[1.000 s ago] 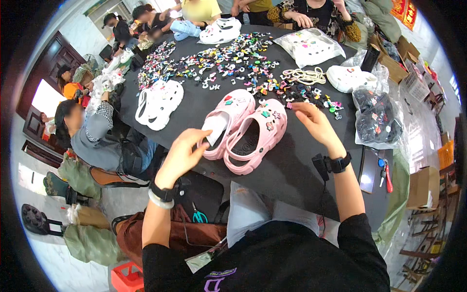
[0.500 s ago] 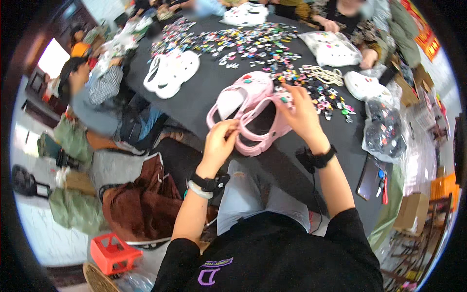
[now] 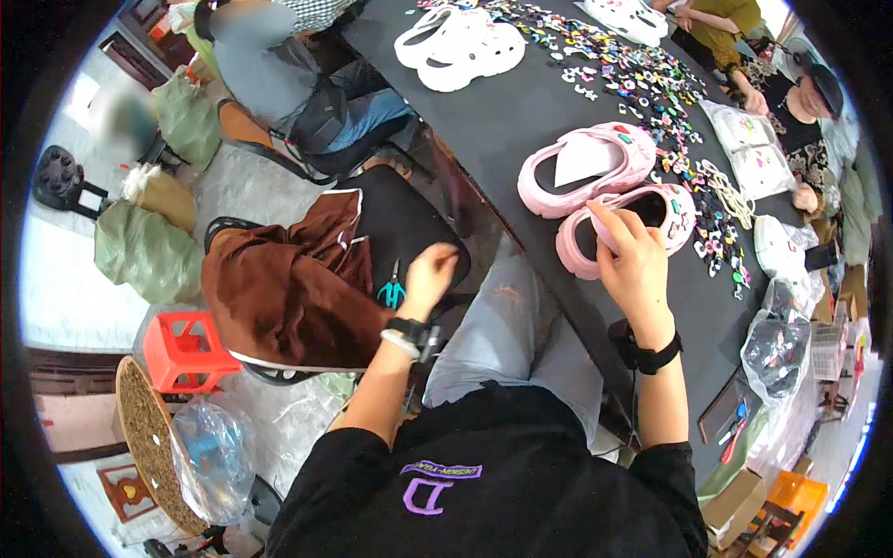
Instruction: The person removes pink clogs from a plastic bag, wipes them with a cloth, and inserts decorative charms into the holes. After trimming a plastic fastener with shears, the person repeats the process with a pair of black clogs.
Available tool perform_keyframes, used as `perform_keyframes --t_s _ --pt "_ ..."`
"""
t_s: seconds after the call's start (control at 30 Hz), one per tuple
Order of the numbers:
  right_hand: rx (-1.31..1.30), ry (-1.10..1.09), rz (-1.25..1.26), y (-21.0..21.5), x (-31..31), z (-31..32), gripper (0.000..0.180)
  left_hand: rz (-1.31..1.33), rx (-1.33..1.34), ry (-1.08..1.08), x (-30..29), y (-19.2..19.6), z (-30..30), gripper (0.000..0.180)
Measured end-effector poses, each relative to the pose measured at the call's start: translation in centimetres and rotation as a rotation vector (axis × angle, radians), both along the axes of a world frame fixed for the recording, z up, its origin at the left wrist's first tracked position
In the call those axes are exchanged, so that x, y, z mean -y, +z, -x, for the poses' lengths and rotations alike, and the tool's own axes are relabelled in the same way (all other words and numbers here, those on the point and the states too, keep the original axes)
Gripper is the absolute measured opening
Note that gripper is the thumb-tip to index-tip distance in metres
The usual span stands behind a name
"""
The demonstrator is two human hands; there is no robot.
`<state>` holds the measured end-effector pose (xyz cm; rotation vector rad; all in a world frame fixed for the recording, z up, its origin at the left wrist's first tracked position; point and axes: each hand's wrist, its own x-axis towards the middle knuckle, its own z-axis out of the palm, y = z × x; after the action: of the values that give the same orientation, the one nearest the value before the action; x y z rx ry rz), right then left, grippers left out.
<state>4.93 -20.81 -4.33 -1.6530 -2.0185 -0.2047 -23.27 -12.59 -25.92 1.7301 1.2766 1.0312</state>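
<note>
Two pink clogs lie on the black table (image 3: pixel 507 126). My right hand (image 3: pixel 634 263) grips the nearer pink clog (image 3: pixel 581 256) at its rim, thumb in the opening. The farther pink clog (image 3: pixel 581 163) lies beside it with a white paper insert inside. My left hand (image 3: pixel 430 274) hangs off the table, fingers curled over a black chair seat (image 3: pixel 391 219), right next to teal-handled pliers (image 3: pixel 391 294). I cannot see if the hand holds anything. A brown cloth (image 3: pixel 288 288) is draped over that chair.
Several small colourful charms (image 3: pixel 642 79) are scattered over the table past the clogs. A pair of white clogs (image 3: pixel 460 42) lies at the far end. A person (image 3: pixel 279 65) sits on the left. A red stool (image 3: pixel 186 349), a woven basket (image 3: pixel 139 437) and bags stand on the floor.
My left hand left the pink clogs and dropped down to the chair beside the pliers. My head turned left and down. My right hand stayed on the nearer clog.
</note>
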Motion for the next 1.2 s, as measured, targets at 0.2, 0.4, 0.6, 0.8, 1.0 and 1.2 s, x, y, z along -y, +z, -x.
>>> perform_keyframes --t_s 0.2,0.4,0.6,0.8,1.0,1.2 --pt "0.105 -0.109 0.037 -0.1 0.0 1.5 0.038 0.366 -0.631 0.343 1.0 -14.2 12.1 0.026" --pt "0.055 -0.103 -0.03 -1.1 0.8 1.4 0.039 0.536 -0.904 0.436 1.5 -15.8 11.0 0.056" --pt "-0.105 -0.105 0.02 -0.5 1.5 1.7 0.031 0.425 -0.752 0.449 1.5 -17.1 12.6 0.047" --pt "-0.021 -0.077 -0.042 -1.3 2.0 -0.1 0.033 0.712 0.388 0.152 2.8 -10.8 8.8 0.032" --pt "-0.257 -0.126 -0.29 2.0 1.2 -2.4 0.034 0.489 0.522 -0.061 4.4 5.3 4.3 0.031" --pt "-0.019 -0.305 -0.199 2.0 -2.7 -10.0 0.024 0.299 0.428 -0.302 1.9 13.3 -0.2 0.029"
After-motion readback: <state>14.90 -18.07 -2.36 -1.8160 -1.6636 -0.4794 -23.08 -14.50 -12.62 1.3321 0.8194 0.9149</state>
